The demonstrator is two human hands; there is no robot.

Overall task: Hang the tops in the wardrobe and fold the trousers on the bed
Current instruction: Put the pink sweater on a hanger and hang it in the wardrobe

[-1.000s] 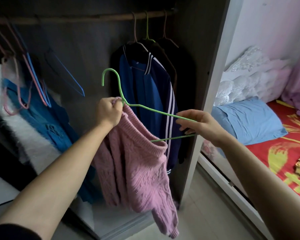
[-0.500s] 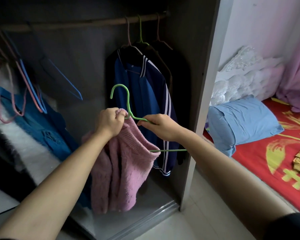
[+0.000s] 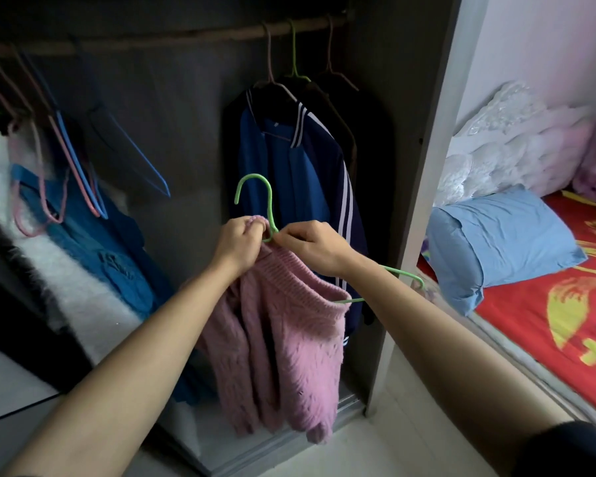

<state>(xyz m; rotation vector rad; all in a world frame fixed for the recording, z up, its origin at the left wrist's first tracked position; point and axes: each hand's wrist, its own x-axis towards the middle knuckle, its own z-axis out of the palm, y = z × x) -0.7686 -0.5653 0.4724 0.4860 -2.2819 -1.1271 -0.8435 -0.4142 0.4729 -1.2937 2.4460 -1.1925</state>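
Pink sweater (image 3: 283, 339) half on green hanger (image 3: 270, 211), held before open wardrobe (image 3: 186, 139), below rail (image 3: 186, 38). Left hand (image 3: 240, 241) grips sweater collar; right hand (image 3: 312, 246) pinches hanger at hook base. Blue jacket (image 3: 289, 166) hangs behind; bed (image 3: 547, 315) at right.

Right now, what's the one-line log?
sweater onto hanger | left hand grips sweater | right hand pinches hanger | not hung

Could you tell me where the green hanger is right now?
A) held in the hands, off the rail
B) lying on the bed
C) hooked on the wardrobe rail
A: the right hand pinches the green hanger at its neck, the left hand grips the pink sweater beside it, well below the rail.
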